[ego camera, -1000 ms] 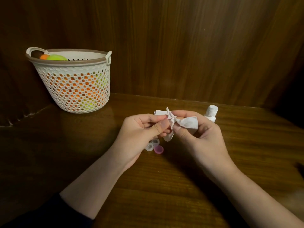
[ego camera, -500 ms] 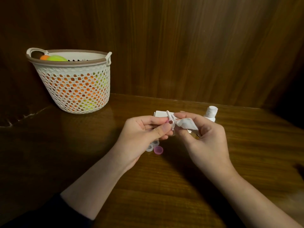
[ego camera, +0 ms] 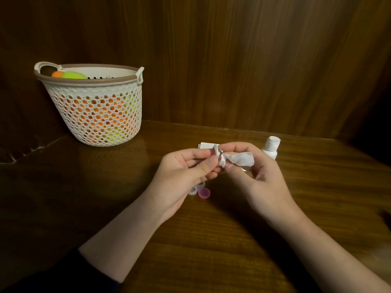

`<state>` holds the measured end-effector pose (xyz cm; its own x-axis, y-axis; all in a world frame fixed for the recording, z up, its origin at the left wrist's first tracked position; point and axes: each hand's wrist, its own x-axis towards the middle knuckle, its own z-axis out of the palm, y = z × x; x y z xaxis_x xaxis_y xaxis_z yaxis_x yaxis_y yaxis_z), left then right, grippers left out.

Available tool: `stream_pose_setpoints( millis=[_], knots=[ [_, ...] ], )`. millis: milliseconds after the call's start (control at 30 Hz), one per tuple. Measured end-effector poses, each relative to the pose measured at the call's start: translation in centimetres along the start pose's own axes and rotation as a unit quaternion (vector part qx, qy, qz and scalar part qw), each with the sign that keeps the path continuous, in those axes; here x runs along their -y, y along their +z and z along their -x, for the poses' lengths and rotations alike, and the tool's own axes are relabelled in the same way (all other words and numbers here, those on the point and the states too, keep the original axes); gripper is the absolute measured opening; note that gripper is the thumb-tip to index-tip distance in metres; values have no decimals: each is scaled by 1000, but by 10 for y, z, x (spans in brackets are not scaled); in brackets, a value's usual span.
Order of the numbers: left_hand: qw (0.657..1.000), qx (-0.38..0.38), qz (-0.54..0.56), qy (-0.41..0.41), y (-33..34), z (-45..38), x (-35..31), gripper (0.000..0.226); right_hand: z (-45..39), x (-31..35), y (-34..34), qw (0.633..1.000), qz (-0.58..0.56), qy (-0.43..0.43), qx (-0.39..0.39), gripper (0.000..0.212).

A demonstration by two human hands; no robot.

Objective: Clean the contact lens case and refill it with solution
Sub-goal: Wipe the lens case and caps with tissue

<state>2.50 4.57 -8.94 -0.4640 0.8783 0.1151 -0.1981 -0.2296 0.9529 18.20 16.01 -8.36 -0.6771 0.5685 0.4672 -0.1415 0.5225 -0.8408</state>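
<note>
left hand (ego camera: 179, 176) pinched shut, right hand (ego camera: 262, 178) pinched shut, fingertips meeting

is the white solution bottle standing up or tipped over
Upright. The white bottle stands on the table with its cap on top, partly hidden behind the right hand.

Head camera looks forward and down, close over the wooden table (ego camera: 211, 240).
</note>
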Motion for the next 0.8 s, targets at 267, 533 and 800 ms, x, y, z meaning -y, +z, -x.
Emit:
stream_pose_setpoints(
  millis=[267, 533, 800],
  knots=[
    [1000, 11, 0, -5, 0, 0, 0, 35, 0, 1, -3, 993, 116, -18, -19, 32],
    [998, 51, -29, -3, 1, 0, 3, 50, -6, 1, -13, 991, -22, 9, -135, 23],
    [978, 32, -207, 11, 10, 4, 6, 32, -20, -2, -59, 953, 101, 193, -209, 17]
  ],
)
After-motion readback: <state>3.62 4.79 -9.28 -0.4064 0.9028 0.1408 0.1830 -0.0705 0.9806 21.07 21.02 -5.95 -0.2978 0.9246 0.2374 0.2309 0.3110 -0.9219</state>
